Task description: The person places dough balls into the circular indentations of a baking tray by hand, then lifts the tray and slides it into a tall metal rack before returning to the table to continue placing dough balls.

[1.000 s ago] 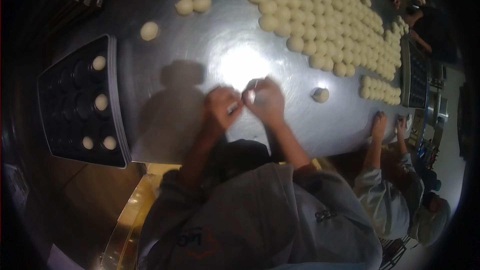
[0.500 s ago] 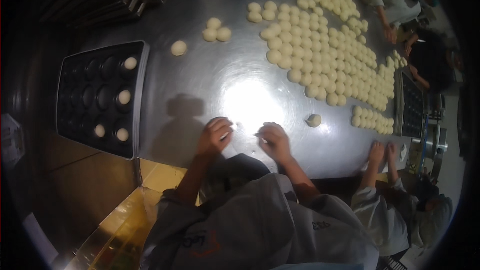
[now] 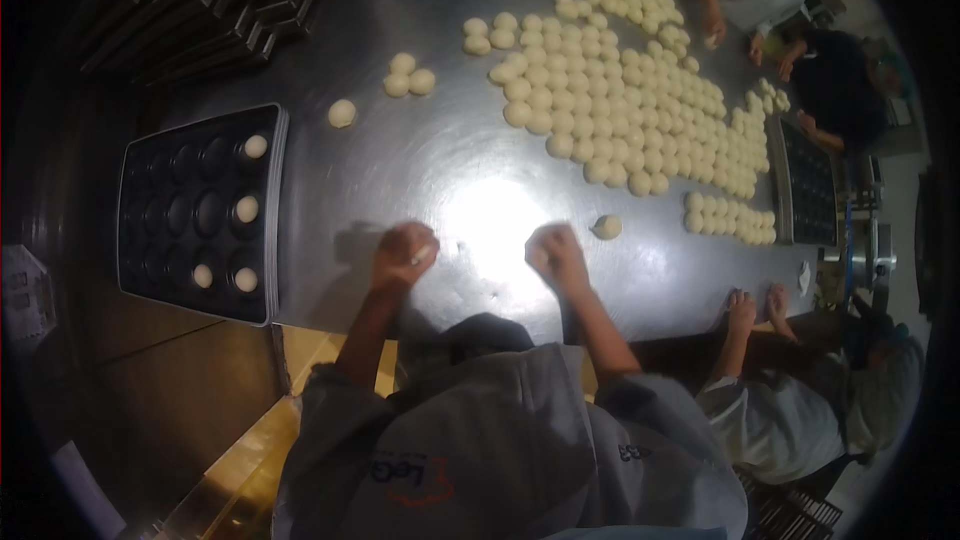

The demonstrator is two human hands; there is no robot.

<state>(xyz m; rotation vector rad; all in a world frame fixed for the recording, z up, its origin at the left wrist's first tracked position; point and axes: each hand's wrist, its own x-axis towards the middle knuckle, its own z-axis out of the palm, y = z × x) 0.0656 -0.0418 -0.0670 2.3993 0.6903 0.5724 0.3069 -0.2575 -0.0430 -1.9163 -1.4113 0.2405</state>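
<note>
My left hand is closed just above the steel table, and a pale bit of dough shows between its fingers. Across a bright patch of reflected light, my right hand is curled too, slightly blurred; whatever lies inside it is hidden by the fingers. To the right of that hand a single dough ball with an uneven top rests on the steel. Beyond it spreads a large field of round dough balls in tight rows. A dark baking tray with round hollows holds several dough balls at the left.
Stacked metal trays or racks stand at the far left. Another loose dough ball sits near the tray. A second hollowed tray lies at the right. Several co-workers stand around the table, one person's hand close on my right.
My hands have moved farther apart, and their fingers have curled in more. The view has shifted slightly. Another person's hands have come into sight at the far edge.
</note>
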